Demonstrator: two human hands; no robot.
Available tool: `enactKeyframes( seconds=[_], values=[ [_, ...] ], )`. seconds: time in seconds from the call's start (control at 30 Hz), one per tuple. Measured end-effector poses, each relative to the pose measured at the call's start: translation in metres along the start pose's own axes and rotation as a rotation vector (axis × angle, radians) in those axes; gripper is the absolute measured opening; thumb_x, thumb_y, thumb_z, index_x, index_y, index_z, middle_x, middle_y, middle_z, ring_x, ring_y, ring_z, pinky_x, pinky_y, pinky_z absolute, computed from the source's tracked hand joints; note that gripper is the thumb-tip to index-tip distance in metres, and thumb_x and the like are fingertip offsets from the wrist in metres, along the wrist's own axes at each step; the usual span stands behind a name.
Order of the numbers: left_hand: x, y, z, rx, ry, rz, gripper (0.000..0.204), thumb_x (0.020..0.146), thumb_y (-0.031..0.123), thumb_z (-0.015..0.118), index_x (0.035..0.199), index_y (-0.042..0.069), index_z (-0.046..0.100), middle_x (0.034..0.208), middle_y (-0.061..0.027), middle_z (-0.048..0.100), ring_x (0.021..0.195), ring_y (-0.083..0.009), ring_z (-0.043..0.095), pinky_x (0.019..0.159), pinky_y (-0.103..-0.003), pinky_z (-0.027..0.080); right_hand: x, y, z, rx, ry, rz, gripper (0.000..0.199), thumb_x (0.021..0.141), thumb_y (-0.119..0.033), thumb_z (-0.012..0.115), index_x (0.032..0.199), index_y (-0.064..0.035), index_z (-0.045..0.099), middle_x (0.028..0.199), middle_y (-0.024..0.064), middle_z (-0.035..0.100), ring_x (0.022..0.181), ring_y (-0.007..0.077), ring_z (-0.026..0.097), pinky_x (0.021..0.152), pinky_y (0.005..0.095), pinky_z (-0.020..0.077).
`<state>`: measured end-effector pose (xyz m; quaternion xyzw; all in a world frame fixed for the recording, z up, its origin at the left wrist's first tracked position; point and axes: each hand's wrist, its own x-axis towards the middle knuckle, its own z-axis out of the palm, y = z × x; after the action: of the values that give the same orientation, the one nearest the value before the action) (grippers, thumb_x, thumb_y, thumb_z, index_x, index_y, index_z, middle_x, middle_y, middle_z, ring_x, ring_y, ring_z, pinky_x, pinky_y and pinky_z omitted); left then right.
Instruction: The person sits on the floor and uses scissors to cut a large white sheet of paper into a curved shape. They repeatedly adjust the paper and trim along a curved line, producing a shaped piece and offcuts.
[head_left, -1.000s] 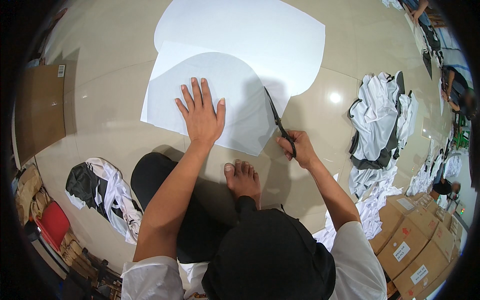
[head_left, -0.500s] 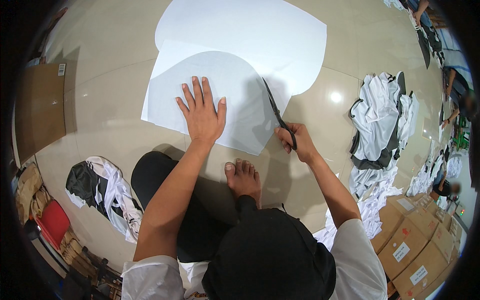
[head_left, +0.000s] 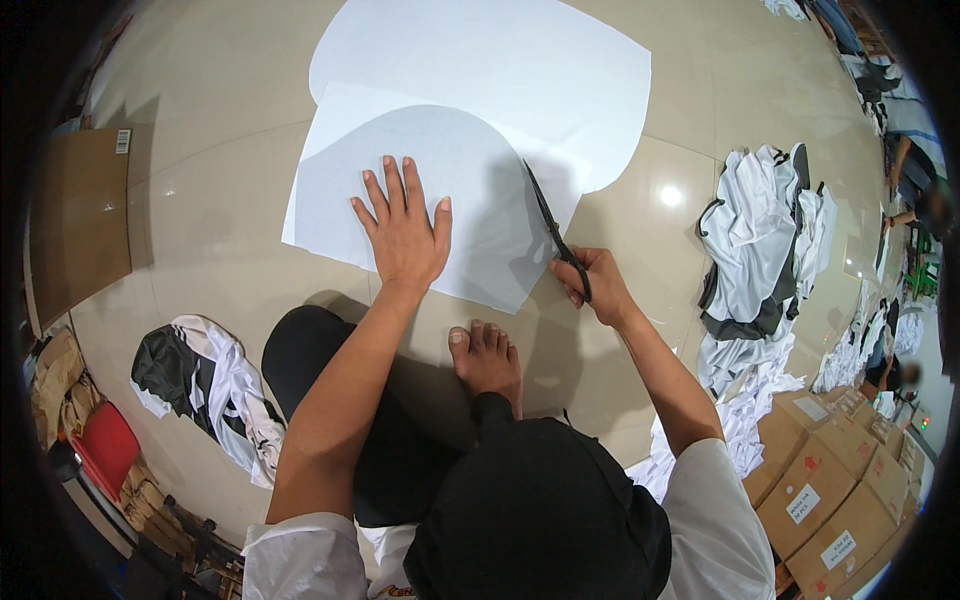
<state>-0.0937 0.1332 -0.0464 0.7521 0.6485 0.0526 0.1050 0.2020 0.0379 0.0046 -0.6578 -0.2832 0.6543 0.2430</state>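
Observation:
My left hand [head_left: 405,235] lies flat with fingers spread on a pale grey piece [head_left: 470,255] with a rounded far edge; whether it is paper or cloth I cannot tell. Under it, a white sheet [head_left: 326,118] shows along the left and far sides. A larger white piece with curved sides [head_left: 490,50] lies beyond, partly covered. My right hand [head_left: 598,285] is closed on the handles of black scissors [head_left: 543,212]. Their blades look closed or nearly so, pointing away from me over the right side of the pieces. Whether they touch the material I cannot tell.
On the tiled floor, a heap of white and dark garments [head_left: 755,240] lies to the right, above white scraps [head_left: 745,420]. Cardboard boxes [head_left: 830,490] stand at lower right. Another garment bundle [head_left: 205,385] and a brown board [head_left: 80,220] are leftward. Other people work at far right.
The sheets, my left hand and the scissors have shifted very slightly toward me. Both hands keep the same pose and hold.

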Motion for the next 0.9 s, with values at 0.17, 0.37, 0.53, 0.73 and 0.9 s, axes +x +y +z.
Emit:
enactKeyframes(
  seconds=[0.17, 0.37, 0.53, 0.73, 0.9],
  values=[
    [0.000, 0.000, 0.000, -0.006, 0.001, 0.002, 0.082, 0.115, 0.053, 0.042, 0.178, 0.004, 0.022, 0.185, -0.0237, 0.016, 0.170, -0.0528, 0.005, 0.133, -0.073, 0.003, -0.002, -0.003, 0.000, -0.030, 0.007, -0.002, 0.032, 0.098, -0.029, 0.084, 0.083, -0.0039, 0.070, 0.064, -0.0009, 0.058, 0.051, 0.0081, 0.052, 0.046, 0.0272, 0.0404],
    [-0.001, -0.001, 0.001, 0.000, 0.014, 0.007, 0.082, 0.115, 0.053, 0.043, 0.178, 0.004, 0.022, 0.185, -0.0239, 0.017, 0.170, -0.0530, 0.005, 0.133, -0.074, 0.003, 0.001, -0.011, -0.001, -0.045, 0.017, 0.016, 0.040, 0.097, -0.037, 0.084, 0.078, -0.0064, 0.066, 0.063, -0.0010, 0.057, 0.051, 0.0085, 0.053, 0.047, 0.0275, 0.0410],
    [-0.001, 0.000, -0.001, -0.033, 0.013, 0.017, 0.081, 0.115, 0.050, 0.044, 0.177, 0.003, 0.023, 0.184, -0.0276, 0.018, 0.169, -0.0553, 0.007, 0.132, -0.075, 0.004, 0.009, -0.021, -0.001, -0.033, 0.005, 0.009, 0.042, 0.097, -0.040, 0.084, 0.078, -0.0071, 0.067, 0.063, -0.0014, 0.056, 0.051, 0.0085, 0.053, 0.047, 0.0274, 0.0414],
    [-0.001, 0.000, 0.000, -0.013, 0.029, 0.014, 0.082, 0.115, 0.052, 0.045, 0.178, 0.004, 0.024, 0.185, -0.0247, 0.018, 0.170, -0.0536, 0.007, 0.133, -0.074, 0.005, 0.014, -0.023, -0.001, -0.042, 0.001, -0.002, 0.039, 0.096, -0.037, 0.085, 0.079, -0.0064, 0.068, 0.063, -0.0021, 0.056, 0.051, 0.0081, 0.052, 0.047, 0.0274, 0.0419],
    [0.000, 0.000, -0.001, -0.007, 0.022, 0.010, 0.082, 0.115, 0.052, 0.044, 0.178, 0.003, 0.024, 0.185, -0.0249, 0.019, 0.170, -0.0538, 0.007, 0.133, -0.075, 0.005, 0.014, -0.024, -0.002, -0.066, 0.012, -0.002, 0.038, 0.096, -0.035, 0.086, 0.077, -0.0070, 0.067, 0.062, -0.0016, 0.057, 0.051, 0.0082, 0.052, 0.046, 0.0271, 0.0413]
  ],
)
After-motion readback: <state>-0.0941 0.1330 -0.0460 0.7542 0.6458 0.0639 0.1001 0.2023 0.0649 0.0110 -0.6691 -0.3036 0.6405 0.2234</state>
